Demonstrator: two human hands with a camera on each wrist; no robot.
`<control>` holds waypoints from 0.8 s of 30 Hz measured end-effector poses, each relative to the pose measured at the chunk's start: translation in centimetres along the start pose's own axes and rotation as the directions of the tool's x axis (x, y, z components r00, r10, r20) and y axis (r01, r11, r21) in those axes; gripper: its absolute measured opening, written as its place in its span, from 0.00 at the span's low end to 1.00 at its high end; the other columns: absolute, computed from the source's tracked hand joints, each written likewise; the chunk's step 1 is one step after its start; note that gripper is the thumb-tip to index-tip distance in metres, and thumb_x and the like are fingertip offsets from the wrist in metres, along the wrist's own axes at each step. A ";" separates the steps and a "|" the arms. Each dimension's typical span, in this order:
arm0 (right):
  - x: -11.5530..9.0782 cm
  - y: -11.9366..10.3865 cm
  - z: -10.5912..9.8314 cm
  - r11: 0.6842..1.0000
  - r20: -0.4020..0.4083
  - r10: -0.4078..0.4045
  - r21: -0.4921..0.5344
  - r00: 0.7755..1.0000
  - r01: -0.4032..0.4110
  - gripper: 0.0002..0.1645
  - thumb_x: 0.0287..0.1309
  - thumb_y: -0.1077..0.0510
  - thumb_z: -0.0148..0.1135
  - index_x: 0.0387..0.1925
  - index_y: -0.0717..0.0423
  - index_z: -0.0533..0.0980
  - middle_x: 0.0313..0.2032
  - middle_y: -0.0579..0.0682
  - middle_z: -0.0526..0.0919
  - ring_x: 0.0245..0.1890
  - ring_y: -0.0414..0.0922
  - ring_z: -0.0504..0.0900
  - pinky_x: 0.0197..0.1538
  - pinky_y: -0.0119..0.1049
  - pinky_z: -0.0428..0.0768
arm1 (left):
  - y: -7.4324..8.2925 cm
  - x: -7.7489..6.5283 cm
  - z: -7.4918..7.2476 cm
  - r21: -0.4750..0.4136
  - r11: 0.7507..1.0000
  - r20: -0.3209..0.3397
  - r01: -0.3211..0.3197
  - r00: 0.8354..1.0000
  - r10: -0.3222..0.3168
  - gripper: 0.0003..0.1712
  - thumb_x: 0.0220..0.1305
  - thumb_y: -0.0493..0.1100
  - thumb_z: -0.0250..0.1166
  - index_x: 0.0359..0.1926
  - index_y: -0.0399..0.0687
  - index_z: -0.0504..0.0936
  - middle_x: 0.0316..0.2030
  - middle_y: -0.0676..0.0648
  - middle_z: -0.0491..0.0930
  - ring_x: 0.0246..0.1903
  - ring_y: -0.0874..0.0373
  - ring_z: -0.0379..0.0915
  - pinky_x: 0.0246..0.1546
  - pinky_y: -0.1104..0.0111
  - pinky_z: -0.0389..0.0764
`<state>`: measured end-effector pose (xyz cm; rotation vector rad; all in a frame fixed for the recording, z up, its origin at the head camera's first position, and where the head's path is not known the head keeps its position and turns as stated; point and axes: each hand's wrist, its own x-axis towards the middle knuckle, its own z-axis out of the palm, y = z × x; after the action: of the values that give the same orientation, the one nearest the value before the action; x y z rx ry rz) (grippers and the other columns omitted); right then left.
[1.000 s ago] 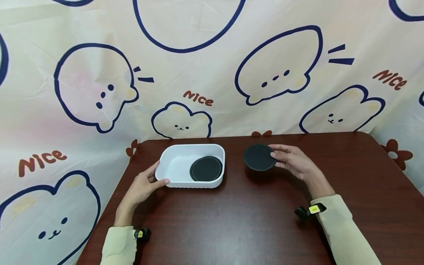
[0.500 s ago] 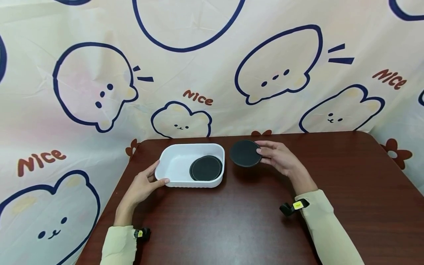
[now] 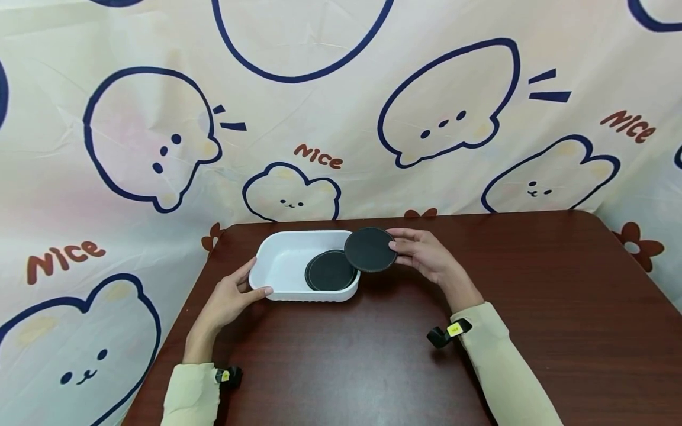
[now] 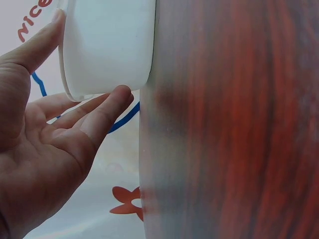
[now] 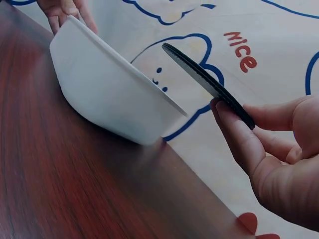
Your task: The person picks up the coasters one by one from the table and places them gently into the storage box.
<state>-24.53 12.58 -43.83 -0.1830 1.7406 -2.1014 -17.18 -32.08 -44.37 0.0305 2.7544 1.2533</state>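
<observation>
A white rectangular basin (image 3: 282, 260) with rounded corners stands on the table. At its left end my left hand (image 3: 226, 302) grips it, thumb at the front corner and fingers along the side. Inside, toward the right, lie round black coasters (image 3: 330, 271), apparently stacked, with pale stitching near the edge. My right hand (image 3: 426, 257) pinches another round black coaster (image 3: 370, 249) by its right edge. In the head view that coaster overlaps the basin's right rim; in the right wrist view the held coaster (image 5: 207, 82) is tilted and apart from the basin (image 5: 109, 84), above its rim.
The dark brown wooden table (image 3: 341, 367) extends in front of the basin and to the right. Behind it hangs a pale cloth (image 3: 362, 118) with blue cartoon outlines, meeting the table's back edge.
My right hand has moved left with the coaster, from beside the basin to over its right rim. The left hand and the basin have stayed in place.
</observation>
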 end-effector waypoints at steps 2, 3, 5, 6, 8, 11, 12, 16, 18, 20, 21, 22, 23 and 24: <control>0.3 0.2 0.4 1.000 -0.002 -0.002 0.000 1.000 0.002 0.33 0.78 0.64 0.59 0.79 0.64 0.66 0.59 0.49 0.85 0.47 0.37 0.92 0.52 0.31 0.90 | 0.0 0.0 0.0 0.000 1.000 0.000 0.000 1.000 0.000 0.58 0.69 0.55 0.75 0.87 0.47 0.51 0.81 0.31 0.60 0.73 0.35 0.73 0.65 0.50 0.79; 0.5 0.2 0.6 1.000 -0.003 -0.002 0.001 1.000 0.002 0.33 0.78 0.64 0.60 0.78 0.64 0.66 0.59 0.50 0.85 0.47 0.37 0.92 0.52 0.32 0.90 | 0.0 0.0 0.0 0.001 1.000 0.001 0.000 1.000 0.000 0.58 0.69 0.55 0.75 0.87 0.47 0.51 0.81 0.31 0.60 0.73 0.35 0.73 0.65 0.50 0.79; 0.7 0.3 1.0 1.000 -0.004 -0.001 0.009 1.000 0.001 0.32 0.78 0.64 0.60 0.78 0.64 0.67 0.58 0.50 0.86 0.47 0.37 0.92 0.52 0.32 0.90 | 0.0 0.0 0.1 0.000 1.000 0.001 0.000 1.000 0.000 0.58 0.69 0.55 0.75 0.87 0.47 0.51 0.81 0.31 0.60 0.73 0.35 0.73 0.65 0.50 0.79; 0.9 0.3 1.2 1.000 -0.006 0.002 0.014 1.000 -0.002 0.32 0.78 0.65 0.59 0.78 0.63 0.67 0.57 0.49 0.86 0.47 0.38 0.92 0.52 0.32 0.90 | 0.0 0.0 0.1 -0.001 1.000 0.001 0.000 1.000 0.000 0.58 0.69 0.55 0.75 0.87 0.47 0.51 0.81 0.31 0.60 0.73 0.35 0.73 0.65 0.50 0.80; 1.1 0.2 1.7 1.000 -0.012 0.005 0.021 1.000 -0.005 0.31 0.77 0.65 0.59 0.78 0.62 0.68 0.57 0.50 0.86 0.47 0.38 0.92 0.51 0.32 0.90 | 0.0 0.0 0.1 -0.001 1.000 0.002 -0.002 1.000 0.002 0.58 0.69 0.55 0.75 0.87 0.47 0.51 0.81 0.31 0.60 0.73 0.35 0.73 0.65 0.50 0.80; 1.5 0.3 2.5 1.000 -0.009 0.005 0.025 1.000 -0.005 0.31 0.77 0.65 0.60 0.77 0.62 0.70 0.60 0.54 0.85 0.47 0.38 0.92 0.52 0.33 0.91 | 0.0 0.0 0.1 0.005 1.000 -0.004 -0.006 1.000 0.006 0.58 0.69 0.56 0.76 0.87 0.47 0.51 0.81 0.31 0.60 0.73 0.34 0.72 0.64 0.49 0.80; 1.7 0.3 2.7 1.000 -0.009 0.008 0.024 1.000 -0.008 0.30 0.77 0.65 0.60 0.76 0.62 0.70 0.61 0.56 0.84 0.47 0.38 0.92 0.52 0.33 0.91 | 0.0 0.0 0.0 0.007 1.000 -0.006 -0.007 1.000 0.007 0.58 0.69 0.56 0.76 0.87 0.47 0.51 0.81 0.31 0.60 0.73 0.34 0.72 0.64 0.49 0.80; 2.1 0.6 3.6 1.000 -0.009 0.019 0.019 1.000 -0.018 0.29 0.77 0.65 0.60 0.75 0.61 0.72 0.64 0.60 0.83 0.45 0.39 0.92 0.51 0.33 0.91 | -0.1 -0.1 0.0 0.008 1.000 -0.009 -0.014 1.000 0.014 0.58 0.68 0.56 0.76 0.87 0.46 0.52 0.81 0.30 0.61 0.73 0.34 0.73 0.64 0.50 0.80; 2.3 0.7 4.0 1.000 -0.012 0.021 0.012 1.000 -0.021 0.29 0.77 0.65 0.60 0.75 0.61 0.72 0.64 0.60 0.84 0.44 0.38 0.92 0.50 0.32 0.91 | -0.1 -0.1 0.0 0.004 1.000 -0.008 -0.014 1.000 0.015 0.58 0.68 0.56 0.76 0.87 0.46 0.52 0.81 0.30 0.61 0.72 0.34 0.73 0.63 0.50 0.80; 2.4 0.7 4.3 1.000 -0.012 0.015 -0.001 1.000 -0.015 0.29 0.77 0.65 0.61 0.75 0.61 0.72 0.62 0.60 0.85 0.43 0.38 0.92 0.49 0.31 0.91 | -0.1 0.0 0.0 0.001 1.000 -0.007 -0.013 1.000 0.013 0.58 0.68 0.56 0.76 0.87 0.47 0.51 0.81 0.30 0.61 0.72 0.34 0.73 0.63 0.50 0.80; 2.5 0.8 4.4 1.000 -0.011 0.014 -0.006 1.000 -0.014 0.29 0.77 0.65 0.61 0.75 0.61 0.72 0.62 0.59 0.85 0.43 0.38 0.92 0.49 0.31 0.91 | -0.1 0.0 0.0 0.000 1.000 -0.006 -0.013 1.000 0.013 0.58 0.68 0.56 0.76 0.87 0.47 0.51 0.81 0.30 0.61 0.72 0.34 0.73 0.63 0.50 0.80; 2.5 0.8 4.6 1.000 -0.007 0.011 -0.014 1.000 -0.011 0.29 0.77 0.65 0.61 0.76 0.61 0.71 0.62 0.59 0.85 0.43 0.38 0.91 0.49 0.31 0.90 | 0.0 0.0 0.0 0.000 1.000 -0.006 -0.012 1.000 0.012 0.58 0.68 0.56 0.76 0.87 0.47 0.52 0.81 0.30 0.61 0.72 0.34 0.73 0.63 0.50 0.80; 2.5 0.8 4.8 1.000 -0.006 0.012 -0.019 1.000 -0.012 0.29 0.76 0.65 0.61 0.75 0.61 0.72 0.61 0.58 0.86 0.43 0.38 0.91 0.48 0.31 0.90 | 0.0 0.0 0.0 0.000 1.000 -0.006 -0.012 1.000 0.012 0.58 0.68 0.56 0.76 0.87 0.46 0.52 0.81 0.30 0.61 0.72 0.34 0.74 0.63 0.50 0.80; 2.6 0.9 4.9 1.000 -0.005 0.013 -0.022 1.000 -0.013 0.30 0.76 0.65 0.62 0.75 0.61 0.72 0.61 0.58 0.86 0.43 0.38 0.91 0.48 0.31 0.90 | 0.0 0.0 0.0 0.000 1.000 -0.006 -0.013 1.000 0.013 0.58 0.68 0.56 0.76 0.87 0.46 0.52 0.81 0.30 0.61 0.72 0.34 0.74 0.63 0.50 0.81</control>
<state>-24.98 6.97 -44.02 -0.1723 1.7640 -2.0754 -17.16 -32.07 -44.38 0.0442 2.7633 1.2590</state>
